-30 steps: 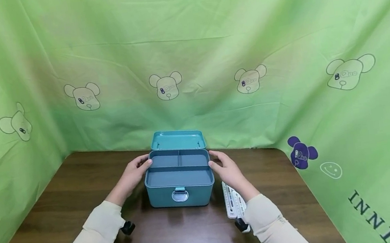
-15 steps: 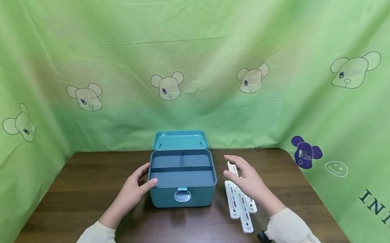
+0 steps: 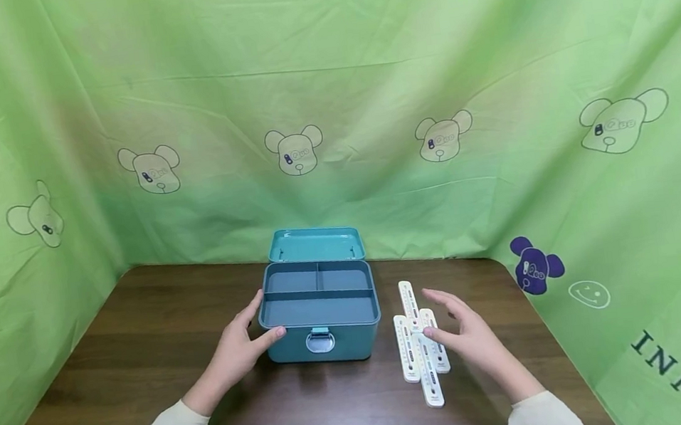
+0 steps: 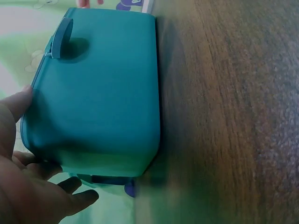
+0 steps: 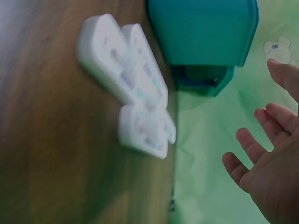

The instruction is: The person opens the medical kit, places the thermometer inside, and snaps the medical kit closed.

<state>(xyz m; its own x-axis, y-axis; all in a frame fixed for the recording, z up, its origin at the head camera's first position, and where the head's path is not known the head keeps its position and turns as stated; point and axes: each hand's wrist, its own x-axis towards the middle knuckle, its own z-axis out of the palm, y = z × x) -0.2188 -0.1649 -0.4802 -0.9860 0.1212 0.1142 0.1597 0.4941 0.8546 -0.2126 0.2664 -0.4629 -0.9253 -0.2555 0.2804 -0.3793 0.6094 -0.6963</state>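
A teal storage box [image 3: 324, 344] stands on the table with its lid tipped back behind it. Inside its top sits a grey-blue divided tray [image 3: 321, 308]. My left hand [image 3: 237, 348] is at the box's front left corner, thumb at the front rim and fingers along the left side. In the left wrist view its thumb [image 4: 22, 100] meets the rim, while the lower fingers spread apart. To the right of the box lie several white thermometers [image 3: 429, 373] with printed scales, overlapping in a cross-like layout. My right hand [image 3: 469, 335] hovers just right of them, fingers spread, holding nothing.
The brown wooden table [image 3: 155, 323] ends against a green printed cloth [image 3: 376, 186] at the back and sides. The lid [image 3: 315, 244] leans close to the back cloth. A metal clasp [image 3: 320, 341] hangs on the box's front.
My right hand has left the tray's right edge and moved right and toward me, past the thermometers. My left hand has slid forward along the box to its front corner.
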